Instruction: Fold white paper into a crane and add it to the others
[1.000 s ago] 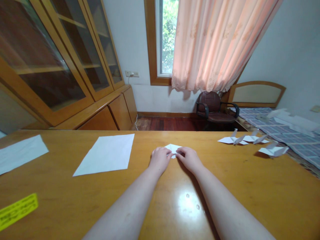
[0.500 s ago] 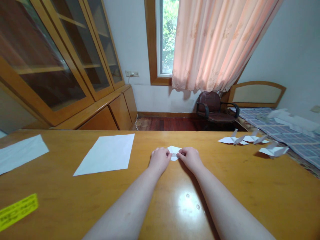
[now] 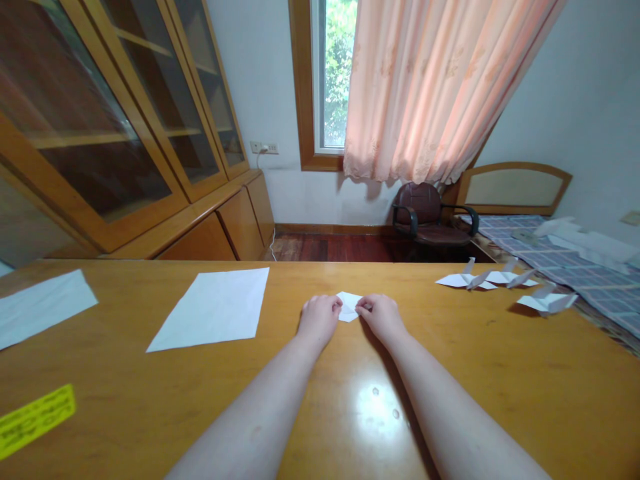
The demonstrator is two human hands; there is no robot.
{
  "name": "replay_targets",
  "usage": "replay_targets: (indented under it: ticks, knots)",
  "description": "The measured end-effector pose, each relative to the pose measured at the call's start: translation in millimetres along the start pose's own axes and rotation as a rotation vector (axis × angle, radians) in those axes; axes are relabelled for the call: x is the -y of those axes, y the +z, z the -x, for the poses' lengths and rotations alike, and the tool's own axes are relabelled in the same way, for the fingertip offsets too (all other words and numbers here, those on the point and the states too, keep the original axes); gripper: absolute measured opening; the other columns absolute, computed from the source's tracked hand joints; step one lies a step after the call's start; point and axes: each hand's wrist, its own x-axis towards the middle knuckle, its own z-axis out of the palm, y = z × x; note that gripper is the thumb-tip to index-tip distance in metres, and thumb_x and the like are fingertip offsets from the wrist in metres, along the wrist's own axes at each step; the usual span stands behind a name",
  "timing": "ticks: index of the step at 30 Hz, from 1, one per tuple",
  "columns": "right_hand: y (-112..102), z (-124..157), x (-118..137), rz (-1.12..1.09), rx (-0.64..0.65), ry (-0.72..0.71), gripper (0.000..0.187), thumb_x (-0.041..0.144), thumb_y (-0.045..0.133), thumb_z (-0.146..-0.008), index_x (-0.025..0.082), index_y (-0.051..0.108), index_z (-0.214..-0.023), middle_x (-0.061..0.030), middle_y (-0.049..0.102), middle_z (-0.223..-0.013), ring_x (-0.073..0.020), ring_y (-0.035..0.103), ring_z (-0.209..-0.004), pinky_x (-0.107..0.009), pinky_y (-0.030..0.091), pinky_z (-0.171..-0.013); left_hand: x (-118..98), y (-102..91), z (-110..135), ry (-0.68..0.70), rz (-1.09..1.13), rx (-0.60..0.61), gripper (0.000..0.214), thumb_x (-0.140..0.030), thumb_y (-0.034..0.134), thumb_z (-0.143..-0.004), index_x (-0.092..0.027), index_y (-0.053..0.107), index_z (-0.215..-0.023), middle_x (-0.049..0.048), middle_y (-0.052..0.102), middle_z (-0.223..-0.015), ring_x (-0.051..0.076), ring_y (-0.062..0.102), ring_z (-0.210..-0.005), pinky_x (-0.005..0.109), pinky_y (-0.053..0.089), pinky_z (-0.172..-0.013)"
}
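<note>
A small folded piece of white paper (image 3: 349, 308) lies on the wooden table (image 3: 210, 400), between my two hands near the far edge. My left hand (image 3: 320, 316) pinches its left side with thumb and forefinger. On the other side, my right hand (image 3: 383, 316) grips the right edge in the same way. Some of the paper is covered by my fingertips, and its finer creases are too small to make out.
To the left lie a large white sheet (image 3: 215, 310) and another sheet (image 3: 45, 307). Three folded paper birds (image 3: 467, 280) stand at the right. A yellow label (image 3: 37, 421) is at the near left. Beyond the table are a chair (image 3: 423, 213) and a bed (image 3: 540, 243).
The fingertips have moved slightly apart, and more of the folded paper's middle shows. A raised flap across its centre now looks flatter. The other papers have stayed put.
</note>
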Motion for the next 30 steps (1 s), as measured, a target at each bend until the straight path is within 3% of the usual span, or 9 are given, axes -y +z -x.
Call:
replay_targets:
  ticks: [11, 23, 30]
  knots:
    - [1.0, 1.2, -0.1, 0.015, 0.019, -0.099, 0.018, 0.017, 0.057, -0.079, 0.026, 0.073, -0.081, -0.0016, 0.069, -0.095, -0.0184, 0.054, -0.089, -0.03, 0.034, -0.083, 1.4, 1.5, 0.1, 0.043, -0.016, 0.018, 0.024, -0.025, 0.05, -0.084, -0.031, 0.07, -0.093, 0.0006, 0.068, -0.097, 0.02, 0.057, -0.092, 0.032, 0.04, -0.083]
    - [3.6, 2.7, 0.2, -0.026, 0.017, -0.119, 0.014, 0.027, 0.06, -0.079, 0.028, 0.073, -0.083, -0.0026, 0.067, -0.094, -0.0185, 0.053, -0.091, -0.032, 0.033, -0.085, 2.0, 4.4, -2.1, 0.038, -0.012, 0.061, 0.021, -0.026, 0.049, -0.085, -0.029, 0.067, -0.095, 0.0022, 0.065, -0.097, 0.021, 0.054, -0.094, 0.033, 0.038, -0.084]
    - [3.0, -0.4, -2.1, -0.044, 0.013, -0.08, 0.009, 0.025, 0.063, -0.077, 0.025, 0.072, -0.078, -0.0011, 0.069, -0.088, -0.0175, 0.055, -0.087, -0.029, 0.034, -0.081, 4.7, 15.1, -0.1, 0.063, 0.009, 0.031, 0.036, -0.014, 0.04, -0.086, -0.028, 0.058, -0.115, 0.0034, 0.059, -0.117, 0.021, 0.048, -0.109, 0.035, 0.037, -0.093]
